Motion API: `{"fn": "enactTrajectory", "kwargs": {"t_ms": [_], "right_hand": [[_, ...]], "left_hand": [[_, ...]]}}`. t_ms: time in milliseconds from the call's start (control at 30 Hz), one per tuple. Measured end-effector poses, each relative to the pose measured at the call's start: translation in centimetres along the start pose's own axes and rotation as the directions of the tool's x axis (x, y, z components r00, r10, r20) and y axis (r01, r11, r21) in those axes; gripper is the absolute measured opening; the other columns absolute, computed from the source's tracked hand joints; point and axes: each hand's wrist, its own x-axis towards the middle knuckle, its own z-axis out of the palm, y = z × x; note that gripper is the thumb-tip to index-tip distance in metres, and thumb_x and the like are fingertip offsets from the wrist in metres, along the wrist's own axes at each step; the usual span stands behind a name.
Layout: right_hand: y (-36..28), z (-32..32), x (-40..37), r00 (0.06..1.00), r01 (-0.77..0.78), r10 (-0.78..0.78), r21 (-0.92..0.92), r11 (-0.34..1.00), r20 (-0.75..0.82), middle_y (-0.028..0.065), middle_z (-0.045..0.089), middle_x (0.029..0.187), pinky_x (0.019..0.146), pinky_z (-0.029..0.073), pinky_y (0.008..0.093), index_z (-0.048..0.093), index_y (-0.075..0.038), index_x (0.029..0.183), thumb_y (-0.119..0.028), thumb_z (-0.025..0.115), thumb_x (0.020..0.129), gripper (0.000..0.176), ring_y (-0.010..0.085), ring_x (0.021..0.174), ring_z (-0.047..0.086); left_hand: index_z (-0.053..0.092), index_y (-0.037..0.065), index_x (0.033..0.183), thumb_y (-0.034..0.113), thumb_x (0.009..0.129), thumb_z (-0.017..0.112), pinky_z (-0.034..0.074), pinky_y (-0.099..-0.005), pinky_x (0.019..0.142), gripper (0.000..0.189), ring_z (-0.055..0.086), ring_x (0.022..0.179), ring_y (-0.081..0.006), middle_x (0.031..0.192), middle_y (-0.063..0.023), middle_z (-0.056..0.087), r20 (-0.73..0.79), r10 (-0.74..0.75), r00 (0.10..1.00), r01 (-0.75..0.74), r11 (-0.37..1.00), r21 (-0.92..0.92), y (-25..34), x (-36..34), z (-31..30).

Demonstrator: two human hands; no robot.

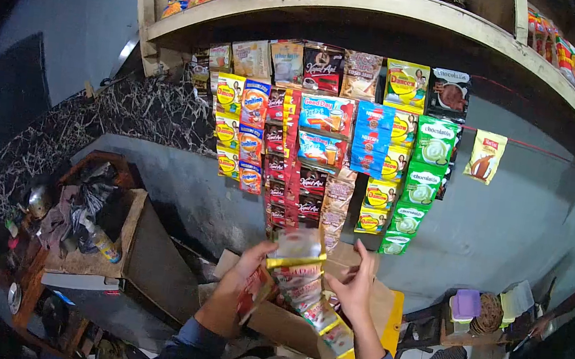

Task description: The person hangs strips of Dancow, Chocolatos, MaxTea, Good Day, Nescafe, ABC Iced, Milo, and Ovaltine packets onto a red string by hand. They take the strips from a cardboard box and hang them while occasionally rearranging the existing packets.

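A strip of joined drink sachets (302,278), pale and red with yellow edges, hangs in front of my body and slants down to the right. My left hand (236,284) is closed on the strip's upper left side. Against that palm lies a red packet (255,291), partly covered by my fingers. To the right of the strip is my right hand (358,287), its thumb and forefinger apart, with nothing seen between them. Just beyond both hands, rows of hanging sachets (311,193) cover the wall; the strip overlaps their lower ends.
A wooden shelf (364,4) with packets runs overhead. Below my hands stands a cardboard box (271,326). At left is a cabinet (167,272) with a bottle and cloths on top. A single sachet (485,157) hangs right; plastic containers (466,304) sit on a low bench.
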Motion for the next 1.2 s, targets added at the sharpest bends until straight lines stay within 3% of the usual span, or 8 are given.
{"fn": "enactTrajectory", "kwargs": {"t_ms": [167,467,600,867,933,1000,1167,1200], "right_hand": [[2.1,0.8,0.5,0.924,0.349,-0.338,-0.033,0.936,0.179,0.0147,0.055,0.095,0.063,0.045,0.0294,0.057,-0.006,0.099,0.002,0.062,0.061,0.039,0.0224,0.073,0.056],[7.2,3.4,2.5,0.979,-0.205,0.204,0.025,0.979,0.016,0.0146,0.062,0.089,0.071,0.046,0.0292,0.062,-0.001,0.092,-0.006,0.047,0.073,0.024,0.0207,0.080,0.059],[-0.8,4.9,5.1,0.880,0.348,-0.414,-0.276,0.896,-0.235,0.0182,0.057,0.098,0.079,0.044,0.0313,0.062,0.000,0.090,-0.004,0.056,0.070,0.021,0.0253,0.091,0.056],[-3.3,7.2,8.0,0.661,0.612,-0.728,-0.429,0.665,-0.185,0.0197,0.059,0.093,0.073,0.048,0.0313,0.062,0.001,0.085,-0.005,0.061,0.068,0.018,0.0264,0.084,0.059],[-3.5,7.4,7.3,0.599,0.634,-0.786,-0.511,0.581,-0.150,0.0189,0.060,0.089,0.064,0.050,0.0305,0.062,-0.002,0.085,-0.004,0.062,0.067,0.019,0.0261,0.073,0.061],[-2.5,7.1,6.2,0.669,0.648,-0.736,-0.405,0.645,-0.100,0.0175,0.061,0.087,0.058,0.051,0.0295,0.062,-0.004,0.085,-0.002,0.062,0.065,0.020,0.0251,0.067,0.062],[-3.0,8.0,9.0,0.659,0.597,-0.732,-0.471,0.650,-0.174,0.0200,0.060,0.090,0.069,0.050,0.0308,0.063,-0.003,0.085,-0.002,0.061,0.067,0.018,0.0277,0.077,0.061],[-1.5,7.0,8.9,0.958,0.157,-0.194,-0.179,0.971,-0.213,0.0234,0.056,0.098,0.080,0.046,0.0340,0.062,-0.003,0.092,-0.002,0.055,0.073,0.019,0.0298,0.091,0.057]], "left_hand": [[0.051,0.002,0.106,0.024,0.077,0.052,0.040,-0.0324,0.083,0.036,0.051,0.096,-0.0190,0.104,-0.0102,0.054,0.070,-0.178,0.982,0.135,0.905,0.402,0.1,0.1,-0.8],[0.050,0.003,0.107,0.026,0.077,0.053,0.040,-0.0297,0.079,0.037,0.049,0.093,-0.0159,0.099,-0.0066,0.054,0.354,-0.325,0.877,0.193,0.913,0.359,-1.6,2.1,-3.3],[0.049,0.003,0.107,0.026,0.077,0.054,0.040,-0.0285,0.078,0.038,0.048,0.092,-0.0146,0.097,-0.0050,0.053,0.455,-0.378,0.806,0.237,0.911,0.337,-2.0,1.7,-7.0],[0.042,0.002,0.113,0.029,0.078,0.055,0.040,-0.0249,0.077,0.046,0.048,0.091,-0.0116,0.096,-0.0033,0.052,0.580,-0.342,0.739,0.146,0.922,0.358,-2.3,5.0,-10.0],[0.036,0.001,0.118,0.030,0.078,0.056,0.039,-0.0242,0.081,0.053,0.049,0.093,-0.0115,0.099,-0.0033,0.052,0.782,-0.156,0.603,0.346,0.935,-0.080,-9.8,8.7,-14.2],[0.036,0.002,0.119,0.029,0.076,0.059,0.038,-0.0260,0.083,0.055,0.049,0.094,-0.0125,0.102,-0.0035,0.052,0.556,-0.354,0.752,0.277,0.935,0.222,-5.1,7.7,-11.8],[0.041,0.002,0.116,0.024,0.076,0.063,0.036,-0.0288,0.087,0.050,0.046,0.100,-0.0134,0.111,-0.0063,0.050,0.710,-0.462,0.532,0.075,0.861,0.504,-5.5,9.5,-11.4],[0.043,0.002,0.115,0.025,0.076,0.063,0.036,-0.0285,0.087,0.050,0.046,0.100,-0.0133,0.110,-0.0060,0.050,0.690,-0.495,0.528,0.122,0.849,0.515,-6.1,9.8,-11.0]]}}
